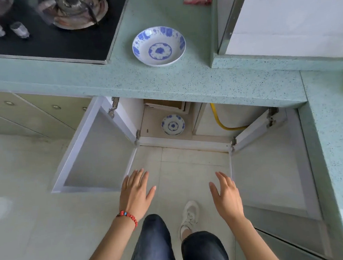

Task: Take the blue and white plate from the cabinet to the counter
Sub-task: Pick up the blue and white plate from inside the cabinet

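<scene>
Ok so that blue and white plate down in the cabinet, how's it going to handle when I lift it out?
The plate in the cabinet looks like glazed ceramic, so probably rigid, fragile and somewhat slick. It lies flat on the shelf, so it is unlikely to roll, though you may need to get under its raised rim. Both hands, left and right, are empty, so a two-handed lift seems safest.
</scene>
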### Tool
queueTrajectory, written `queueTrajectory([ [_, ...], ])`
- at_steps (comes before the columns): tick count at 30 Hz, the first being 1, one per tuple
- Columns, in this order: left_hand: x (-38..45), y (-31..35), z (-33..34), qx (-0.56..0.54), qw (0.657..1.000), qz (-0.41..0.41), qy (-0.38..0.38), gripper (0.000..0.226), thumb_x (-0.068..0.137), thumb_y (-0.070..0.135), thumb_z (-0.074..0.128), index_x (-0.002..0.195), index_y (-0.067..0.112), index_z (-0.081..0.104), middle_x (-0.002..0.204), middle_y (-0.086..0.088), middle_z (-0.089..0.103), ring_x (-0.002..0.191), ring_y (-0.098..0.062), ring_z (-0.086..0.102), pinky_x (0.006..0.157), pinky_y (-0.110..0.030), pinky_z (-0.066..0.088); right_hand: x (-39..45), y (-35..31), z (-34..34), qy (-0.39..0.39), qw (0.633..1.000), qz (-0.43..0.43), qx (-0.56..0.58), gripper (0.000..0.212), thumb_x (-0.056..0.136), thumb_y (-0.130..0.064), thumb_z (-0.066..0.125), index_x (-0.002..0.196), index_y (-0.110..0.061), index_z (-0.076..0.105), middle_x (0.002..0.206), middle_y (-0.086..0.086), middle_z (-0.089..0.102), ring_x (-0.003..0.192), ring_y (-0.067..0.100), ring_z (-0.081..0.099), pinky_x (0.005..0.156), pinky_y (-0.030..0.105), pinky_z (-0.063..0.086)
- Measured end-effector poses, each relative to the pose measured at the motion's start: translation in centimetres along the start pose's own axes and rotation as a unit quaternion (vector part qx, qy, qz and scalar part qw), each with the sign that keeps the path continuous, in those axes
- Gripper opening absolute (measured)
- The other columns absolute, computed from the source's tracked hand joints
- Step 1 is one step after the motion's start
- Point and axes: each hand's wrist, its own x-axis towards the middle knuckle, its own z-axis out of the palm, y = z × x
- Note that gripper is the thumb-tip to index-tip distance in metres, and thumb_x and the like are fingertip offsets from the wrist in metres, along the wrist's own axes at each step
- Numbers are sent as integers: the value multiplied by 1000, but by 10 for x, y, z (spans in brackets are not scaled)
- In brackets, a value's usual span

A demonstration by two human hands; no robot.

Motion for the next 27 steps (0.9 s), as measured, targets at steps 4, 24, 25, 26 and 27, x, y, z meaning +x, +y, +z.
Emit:
queueTrajectory([
  [4, 33, 8, 14, -10, 1000, -10, -15, 50, 88, 33, 50, 127, 5, 43, 137, -18, 46, 129, -32, 38, 108, -49, 27, 39, 8, 6, -15, 1000, -1, -11, 45, 94, -29, 42, 133, -9, 38, 141, 9, 42, 126, 26, 40, 103, 39, 35],
  [24, 252, -83, 216, -30, 999, 9, -8, 50, 90, 33, 46, 131, 8, 37, 141, -16, 41, 133, -29, 32, 110, -44, 25, 278, 85, 189, 36, 998, -43, 3, 46, 92, -23, 49, 131, -2, 41, 137, 20, 46, 127, 32, 40, 105, 40, 34],
  [25, 267, -89, 228, -34, 999, 14, -1, 50, 90, 33, 47, 131, 7, 37, 141, -16, 41, 133, -29, 32, 110, -44, 25, 294, 90, 200, 42, 998, -53, 0, 45, 91, -22, 50, 130, -1, 42, 136, 21, 47, 126, 33, 42, 104, 39, 35],
  [26, 282, -94, 240, -37, 999, 20, 5, 49, 89, 32, 48, 131, 7, 38, 140, -16, 42, 132, -30, 33, 110, -44, 26, 309, 94, 210, 45, 997, -61, -3, 45, 91, -22, 50, 130, 0, 42, 135, 22, 48, 125, 34, 43, 103, 39, 36],
  [27, 296, -100, 251, -42, 999, 27, 12, 48, 89, 31, 50, 129, 6, 40, 139, -17, 44, 131, -30, 35, 109, -45, 27, 324, 99, 221, 46, 997, -68, -6, 45, 91, -23, 50, 130, 0, 42, 135, 22, 48, 125, 34, 43, 103, 40, 37],
])
